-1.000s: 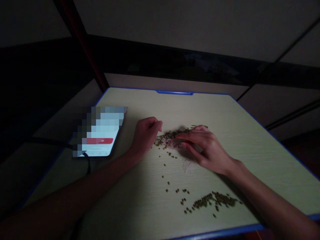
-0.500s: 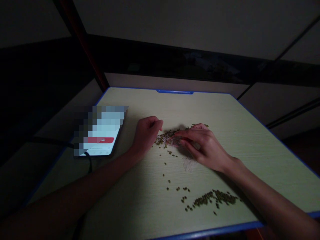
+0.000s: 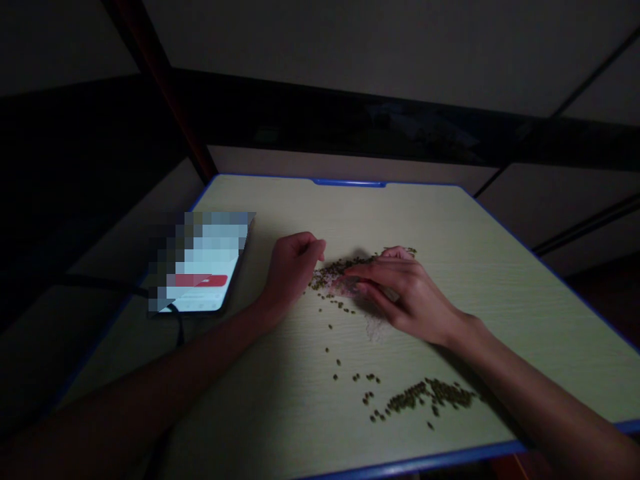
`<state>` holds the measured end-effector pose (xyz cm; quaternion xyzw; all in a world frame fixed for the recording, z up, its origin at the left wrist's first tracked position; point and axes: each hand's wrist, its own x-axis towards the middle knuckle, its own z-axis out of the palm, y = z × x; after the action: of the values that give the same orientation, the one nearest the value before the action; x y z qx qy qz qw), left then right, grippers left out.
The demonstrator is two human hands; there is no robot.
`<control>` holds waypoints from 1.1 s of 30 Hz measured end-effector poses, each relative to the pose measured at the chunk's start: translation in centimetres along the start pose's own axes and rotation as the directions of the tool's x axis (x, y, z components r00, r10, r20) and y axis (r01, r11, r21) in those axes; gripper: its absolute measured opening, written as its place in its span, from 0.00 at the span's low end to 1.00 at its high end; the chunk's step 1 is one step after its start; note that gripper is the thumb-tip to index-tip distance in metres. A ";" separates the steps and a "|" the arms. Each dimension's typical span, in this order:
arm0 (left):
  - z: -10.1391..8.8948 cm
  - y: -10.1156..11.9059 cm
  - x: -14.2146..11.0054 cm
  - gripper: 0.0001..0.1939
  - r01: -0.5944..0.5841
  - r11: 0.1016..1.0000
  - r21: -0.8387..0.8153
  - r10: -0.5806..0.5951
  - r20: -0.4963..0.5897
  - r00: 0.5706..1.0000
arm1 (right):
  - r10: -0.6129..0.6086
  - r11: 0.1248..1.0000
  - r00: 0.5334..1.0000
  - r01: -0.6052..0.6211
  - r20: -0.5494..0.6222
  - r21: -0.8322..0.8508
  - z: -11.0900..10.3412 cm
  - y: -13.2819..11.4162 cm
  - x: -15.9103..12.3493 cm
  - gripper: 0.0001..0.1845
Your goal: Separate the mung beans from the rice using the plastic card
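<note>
My left hand (image 3: 293, 270) rests on its side at the left end of a mixed pile, curled into a loose fist. Its palm is turned away, so whatever it may hold is hidden. My right hand (image 3: 407, 293) reaches into the pile from the right, fingers bent and thumb apart from the index finger. The fingertips touch the pile and are partly blurred. Small green-brown beans (image 3: 327, 272) lie there among pale grains like rice. A small patch of pale grains (image 3: 377, 329) sits below my right palm. Nearer me is a separate heap of beans (image 3: 447, 393).
A phone (image 3: 205, 260) with a lit screen, partly pixelated, lies on the left with a dark cable (image 3: 113, 285) beside it. Stray beans (image 3: 339, 362) trail between the pile and the heap. The pale wood-look table (image 3: 280, 413) has a blue rim.
My right fingertips have shifted slightly left within the pile. My left hand stays in place, still curled. The near heap of beans looks the same.
</note>
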<state>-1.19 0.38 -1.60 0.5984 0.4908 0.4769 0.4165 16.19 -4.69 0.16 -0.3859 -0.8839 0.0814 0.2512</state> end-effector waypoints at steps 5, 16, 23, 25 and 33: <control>0.1 -0.1 0.0 0.13 0.010 1.000 -0.020 -0.010 -0.002 1.000 | -0.008 1.000 1.000 0.008 0.013 0.028 0.1 -0.4 0.2 0.16; 0.0 0.0 0.1 0.11 0.053 0.995 -0.080 -0.055 -0.022 0.998 | -0.020 0.999 1.000 0.020 0.002 0.050 0.2 -0.6 0.2 0.15; 0.1 0.0 0.1 0.12 0.071 0.990 -0.125 -0.078 -0.054 0.995 | -0.011 0.999 1.000 0.011 0.012 0.033 0.2 -0.6 0.6 0.15; 0.1 0.0 0.2 0.12 0.070 0.987 -0.146 -0.081 -0.070 0.994 | -0.013 1.000 1.000 0.013 0.021 0.017 0.1 -0.7 0.9 0.15; -0.1 0.3 0.3 0.11 0.045 0.965 -0.259 -0.089 -0.160 0.983 | -0.070 0.996 0.994 0.064 0.082 0.067 0.0 -1.1 1.9 0.15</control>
<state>-1.18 0.64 -1.23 0.4804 0.4795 0.5707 0.4623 14.41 -4.11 1.27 -0.3441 -0.9031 0.1173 0.2287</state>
